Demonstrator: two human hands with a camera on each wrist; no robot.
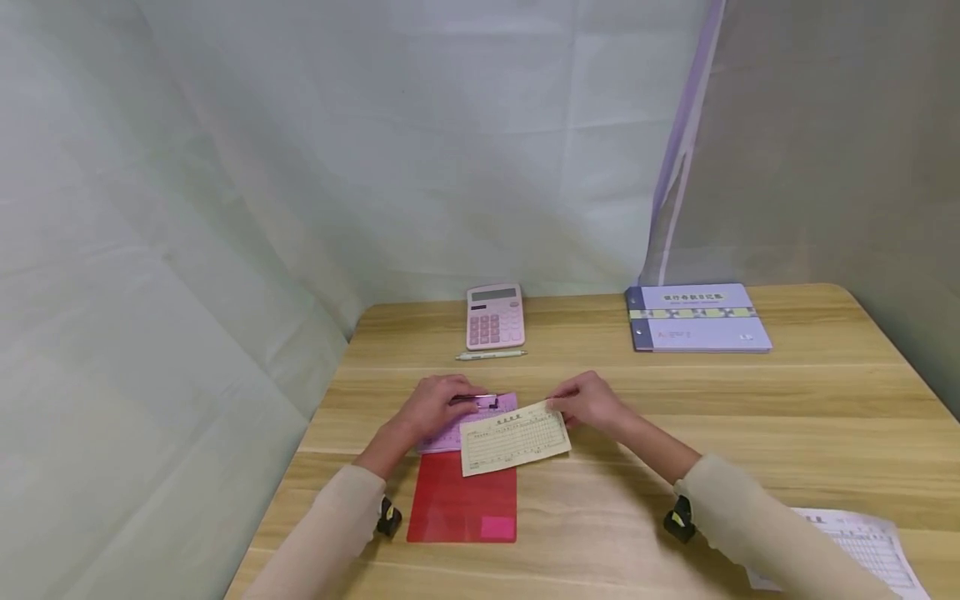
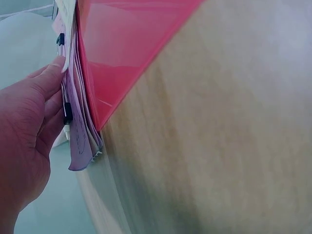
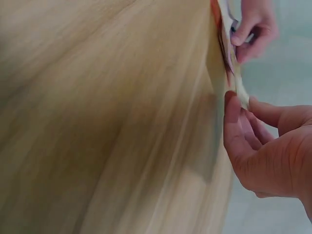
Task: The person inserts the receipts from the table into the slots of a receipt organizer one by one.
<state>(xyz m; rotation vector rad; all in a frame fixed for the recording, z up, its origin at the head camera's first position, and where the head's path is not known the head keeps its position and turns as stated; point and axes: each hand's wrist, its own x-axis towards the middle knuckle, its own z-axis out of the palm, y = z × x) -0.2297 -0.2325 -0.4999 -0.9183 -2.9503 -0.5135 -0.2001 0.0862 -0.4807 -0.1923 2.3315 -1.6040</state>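
Left hand (image 1: pixel 442 406): From far away, I see its thumb and fingers curled in, pinching the metal clip (image 1: pixel 492 406).
Right hand (image 1: pixel 592 404): It pinches a corner of the yellow slip (image 1: pixel 513 440).
Yellow slip: Tilted, over part of the red folder (image 1: pixel 461 496) and pink papers (image 1: pixel 450 437).
Done: I think the pink papers sit at the folder's top.
Not yet: The slip isn't under the clip.
Left wrist view: I see many pink paper edges; the head view mostly shows the top sheet.
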